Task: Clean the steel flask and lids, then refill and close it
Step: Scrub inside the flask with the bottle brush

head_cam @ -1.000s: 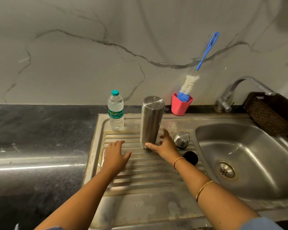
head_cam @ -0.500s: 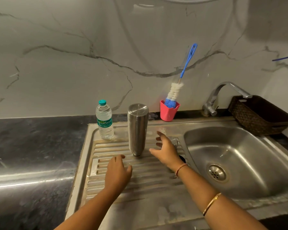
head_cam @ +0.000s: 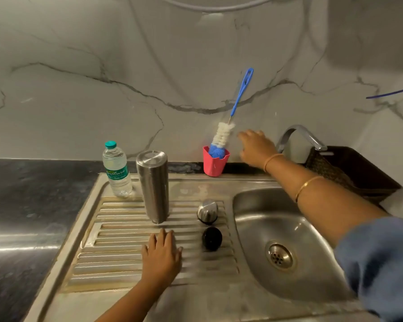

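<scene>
Pink cup [head_cam: 215, 164] holds bottle brush [head_cam: 222, 134].

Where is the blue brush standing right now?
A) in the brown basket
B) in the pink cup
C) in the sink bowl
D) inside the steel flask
B: the brush stands with its blue head down in the pink cup against the wall, its handle sticking up.

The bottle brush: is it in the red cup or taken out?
In. The bottle brush stands with its blue tip inside the red cup; the right hand is beside it, not holding it.
</scene>
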A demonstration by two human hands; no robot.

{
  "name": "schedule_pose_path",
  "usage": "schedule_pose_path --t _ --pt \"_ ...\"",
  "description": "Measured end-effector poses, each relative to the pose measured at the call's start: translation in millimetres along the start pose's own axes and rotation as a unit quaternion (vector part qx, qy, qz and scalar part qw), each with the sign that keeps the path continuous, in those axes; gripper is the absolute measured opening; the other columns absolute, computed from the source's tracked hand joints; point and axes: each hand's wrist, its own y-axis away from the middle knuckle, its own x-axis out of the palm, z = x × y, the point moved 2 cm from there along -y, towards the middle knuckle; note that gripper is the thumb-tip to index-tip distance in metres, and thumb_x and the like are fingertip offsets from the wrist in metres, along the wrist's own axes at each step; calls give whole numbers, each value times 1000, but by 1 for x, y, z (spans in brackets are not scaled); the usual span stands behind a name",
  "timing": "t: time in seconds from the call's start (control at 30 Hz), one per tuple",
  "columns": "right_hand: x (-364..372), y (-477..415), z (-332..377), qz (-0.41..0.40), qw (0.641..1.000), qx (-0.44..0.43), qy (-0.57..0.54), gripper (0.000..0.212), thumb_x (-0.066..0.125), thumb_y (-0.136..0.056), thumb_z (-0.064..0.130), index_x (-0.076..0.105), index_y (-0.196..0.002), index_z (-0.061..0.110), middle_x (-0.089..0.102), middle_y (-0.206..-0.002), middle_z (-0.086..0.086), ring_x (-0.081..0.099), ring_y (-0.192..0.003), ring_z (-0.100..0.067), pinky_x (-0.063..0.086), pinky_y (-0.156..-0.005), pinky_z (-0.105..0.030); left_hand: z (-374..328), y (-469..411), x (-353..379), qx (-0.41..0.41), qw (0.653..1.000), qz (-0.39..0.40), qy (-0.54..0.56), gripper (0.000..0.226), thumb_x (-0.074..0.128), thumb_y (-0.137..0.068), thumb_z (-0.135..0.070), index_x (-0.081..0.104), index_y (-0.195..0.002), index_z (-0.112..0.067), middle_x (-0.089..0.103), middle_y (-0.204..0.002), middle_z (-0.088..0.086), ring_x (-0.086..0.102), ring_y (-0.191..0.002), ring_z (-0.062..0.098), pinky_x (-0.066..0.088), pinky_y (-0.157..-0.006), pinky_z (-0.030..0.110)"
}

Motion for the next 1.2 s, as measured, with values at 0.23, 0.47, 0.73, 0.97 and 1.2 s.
schedule_pose_path --t 0.23,0.47,0.73,0.97,1.2 --pt "-25 -84 -27 -38 920 -130 368 39 44 -90 12 53 -128 15 36 -143 -7 28 -134 -30 30 -102 -52 -10 -2 22 -81 996 -7 -27 98 -26 -63 -56 1 -153 -25 -7 -161 2 -10 -147 25 -4 -117 45" --pt "-16 -130 -37 -18 835 -158 527 43 35 -98 20 41 -140 26 8 -158 -4 -1 -145 -32 5 -108 -65 -12 1 23 -78 996 -53 -6 86 -16 -76 -58 8 -153 -28 -1 -160 -1 -12 -146 18 -12 -115 40" --pt "-17 -143 -36 -55 816 -162 552 41 37 -96 19 47 -136 27 36 -144 0 17 -142 -24 9 -108 -67 -7 1 29 -70 994 -77 15 74 -2 -87 -57 17 -151 -27 10 -160 0 -9 -144 15 -14 -115 39" --pt "-41 -135 -41 -105 813 -164 548 34 41 -92 16 63 -116 26 54 -109 7 42 -122 -21 9 -109 -66 -7 2 28 -65 995 -69 10 77 -6 -85 -57 15 -152 -26 7 -160 2 -6 -147 20 -13 -116 39" --pt "-72 -106 -50 -117 806 -139 563 32 42 -91 17 66 -109 27 57 -106 6 50 -110 -20 20 -109 -61 -8 2 22 -63 998 -28 9 89 -15 -75 -58 9 -153 -24 0 -161 3 -9 -147 23 -10 -116 42"
